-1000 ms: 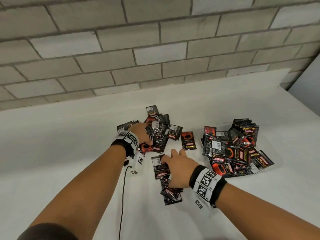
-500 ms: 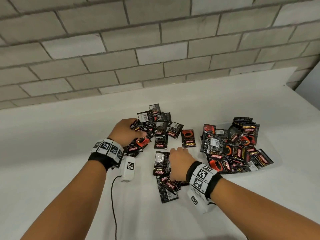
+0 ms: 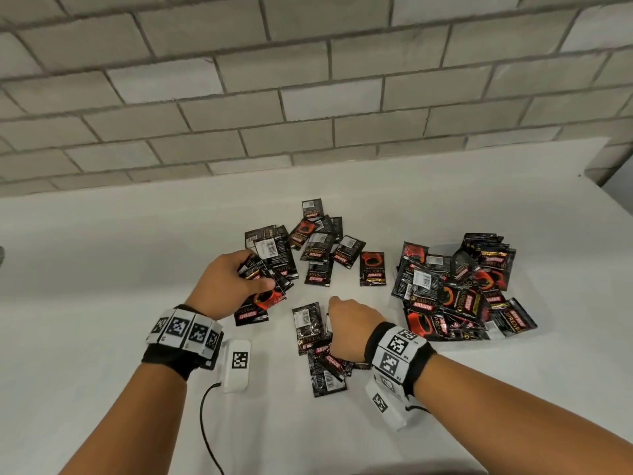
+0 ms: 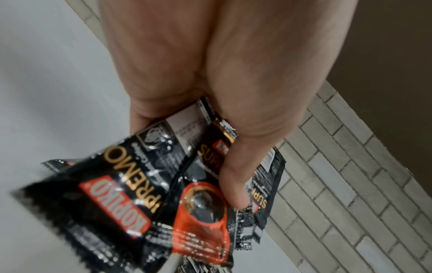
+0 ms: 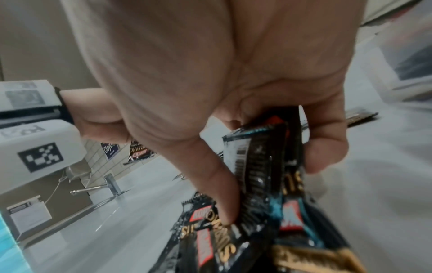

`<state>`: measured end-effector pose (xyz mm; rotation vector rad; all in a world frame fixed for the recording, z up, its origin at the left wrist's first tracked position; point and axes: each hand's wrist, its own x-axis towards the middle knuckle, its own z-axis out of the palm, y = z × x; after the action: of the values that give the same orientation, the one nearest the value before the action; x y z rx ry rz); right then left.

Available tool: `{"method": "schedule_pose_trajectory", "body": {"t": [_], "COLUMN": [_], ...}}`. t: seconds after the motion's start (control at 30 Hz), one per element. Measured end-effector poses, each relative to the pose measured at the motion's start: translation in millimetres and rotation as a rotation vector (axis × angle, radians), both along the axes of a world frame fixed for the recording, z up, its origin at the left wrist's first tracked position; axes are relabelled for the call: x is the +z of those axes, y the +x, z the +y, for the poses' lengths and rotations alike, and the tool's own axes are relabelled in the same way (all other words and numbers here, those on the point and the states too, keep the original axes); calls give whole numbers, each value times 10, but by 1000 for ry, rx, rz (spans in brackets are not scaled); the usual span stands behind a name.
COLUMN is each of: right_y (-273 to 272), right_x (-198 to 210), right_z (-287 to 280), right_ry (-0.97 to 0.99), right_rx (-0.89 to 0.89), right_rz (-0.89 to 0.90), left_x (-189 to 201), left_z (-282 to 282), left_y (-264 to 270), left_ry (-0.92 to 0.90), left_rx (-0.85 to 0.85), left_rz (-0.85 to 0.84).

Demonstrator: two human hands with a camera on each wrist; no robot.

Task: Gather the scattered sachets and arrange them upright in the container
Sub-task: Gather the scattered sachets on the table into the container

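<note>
Gathering step, both hands loaded. My left hand (image 3: 227, 286) is closed round a fanned bunch of sachets (image 3: 270, 269), thumb pressed across their faces, as the left wrist view confirms (image 4: 187, 184). My right hand (image 3: 352, 329) is curled down on a second bunch (image 3: 325, 361) low on the white table (image 3: 102, 269); the right wrist view shows thumb and fingers pinching several packets (image 5: 261, 184) edge-on. I judge the task to be in its early part: many loose sachets (image 3: 325, 248) lie flat and overlapping between and beyond my hands, one lying apart (image 3: 372, 269) just right of them.

The container (image 3: 479, 342), a shallow pale tray as far as I can tell, sits to the right, its rim mostly hidden under a heap of sachets (image 3: 455, 293). A short row at its far corner (image 3: 486, 248) stands upright; the rest lie tumbled. The next move, in my judgement, calls for squaring each bunch so the edges align, then carrying it right and setting it on end beside the standing row.

The sachets are small, flat, glossy black packets with red and gold print, white barcode patches on the backs, and serrated ends; they look slippery and liable to fan apart in the grip
</note>
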<state>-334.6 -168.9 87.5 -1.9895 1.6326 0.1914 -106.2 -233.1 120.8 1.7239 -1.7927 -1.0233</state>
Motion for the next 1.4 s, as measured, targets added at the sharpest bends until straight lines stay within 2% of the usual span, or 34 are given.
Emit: {"method": "schedule_pose_trajectory", "body": {"t": [0.2, 0.33, 0.43, 0.53, 0.67, 0.73, 0.9, 1.03, 1.1, 1.23, 1.4], "right_y": [-119, -398, -823, -1411, -2009, -2111, -2038, -2113, -2187, -2268, -2259], "right_x": [148, 498, 830, 1046, 949, 777, 329, 248, 263, 246, 191], "right_z": [49, 84, 54, -18, -78, -57, 52, 70, 60, 45, -15], "right_ry": [-3, -89, -191, -347, -524, -499, -213, -334, -315, -225, -250], "right_rx": [74, 11, -124, -349, -596, -619, -474, -509, -547, -558, -510], "right_rz": [-73, -231, -340, -426, -427, -423, -352, -332, -335, -390, -320], "left_x": [63, 196, 283, 328, 365, 399, 411, 218, 113, -62, -157], "left_z": [82, 79, 59, 31, -12, -49, -216, -204, -150, -88, -70], "left_y": [33, -17, -202, -553, -1145, -1451, -2080, -2471, -2621, -2806, -2783], "left_ry": [-26, -59, -53, -52, -37, -48, 2, 89, 95, 1, -129], "left_rx": [76, 147, 141, 32, -154, -240, -423, -543, -535, -471, -488], "left_rz": [50, 150, 215, 218, 185, 139, -44, -298, -382, -398, -528]}}
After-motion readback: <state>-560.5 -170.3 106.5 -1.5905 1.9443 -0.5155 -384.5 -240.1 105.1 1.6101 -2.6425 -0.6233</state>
